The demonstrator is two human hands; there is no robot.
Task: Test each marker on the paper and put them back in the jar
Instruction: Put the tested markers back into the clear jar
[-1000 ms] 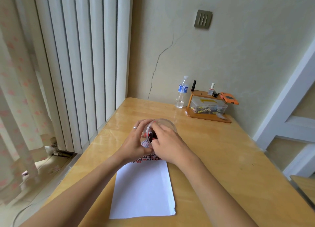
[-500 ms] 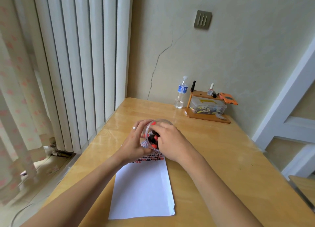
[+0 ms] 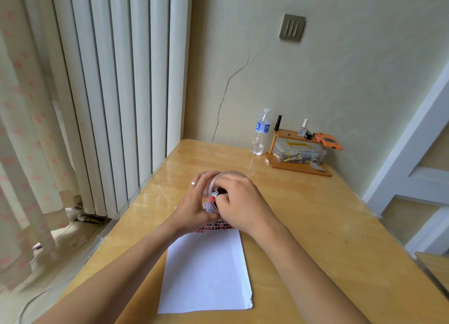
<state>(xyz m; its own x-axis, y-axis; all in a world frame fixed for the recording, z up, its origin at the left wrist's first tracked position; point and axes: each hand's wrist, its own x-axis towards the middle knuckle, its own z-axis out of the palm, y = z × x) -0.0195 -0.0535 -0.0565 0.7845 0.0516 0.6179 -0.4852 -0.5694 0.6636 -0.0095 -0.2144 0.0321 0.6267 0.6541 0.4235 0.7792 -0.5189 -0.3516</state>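
Note:
A clear plastic jar (image 3: 211, 187) is tilted toward me just beyond the far end of the white paper (image 3: 206, 270). My left hand (image 3: 194, 202) wraps around the jar's left side, a ring on one finger. My right hand (image 3: 239, 202) covers the jar's mouth, with its fingertips closed on markers (image 3: 217, 194) with red and black caps inside the opening. Red and black test marks (image 3: 215, 226) run in rows along the paper's far edge, partly hidden under my hands.
The wooden table (image 3: 303, 226) meets a white radiator (image 3: 116, 80) on the left. At the far right corner stand a water bottle (image 3: 260, 135) and a small wooden shelf (image 3: 297, 151) with a clear box, small bottles and an orange object.
My right hand has dipped its fingers deeper into the jar's mouth and closed them on the markers. My left hand keeps hold of the jar, which stays tilted.

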